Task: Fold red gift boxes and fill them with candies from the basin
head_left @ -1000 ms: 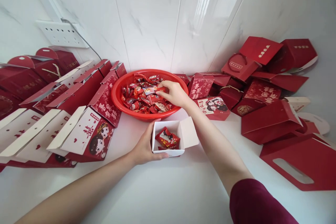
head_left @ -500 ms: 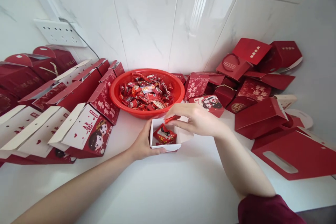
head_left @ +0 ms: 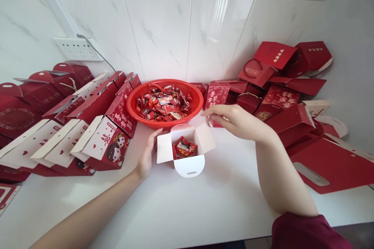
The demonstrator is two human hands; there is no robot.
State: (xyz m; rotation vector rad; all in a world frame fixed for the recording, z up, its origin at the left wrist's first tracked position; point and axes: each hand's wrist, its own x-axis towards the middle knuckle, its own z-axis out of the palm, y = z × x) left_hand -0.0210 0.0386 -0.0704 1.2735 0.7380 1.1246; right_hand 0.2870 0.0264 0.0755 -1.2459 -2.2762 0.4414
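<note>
A small gift box stands on the white table with its white flaps folded outward. Red-wrapped candy lies inside it. At the box's left side is my left hand, fingers stretched out and partly behind the left flap; whether it touches the box is hard to see. My right hand hovers to the right and above the box, its fingers loosely apart with nothing visible in them. Behind the box sits a red plastic basket heaped with wrapped candies.
Rows of closed red and white gift boxes stand on the left. A pile of red boxes and bags fills the right side, with a flat red carton near the edge. A tiled wall with a socket strip rises behind.
My right hand has let go of the red candy and moved right, away from the box. My left hand has loosened from the box, whose flaps now spread outward.
</note>
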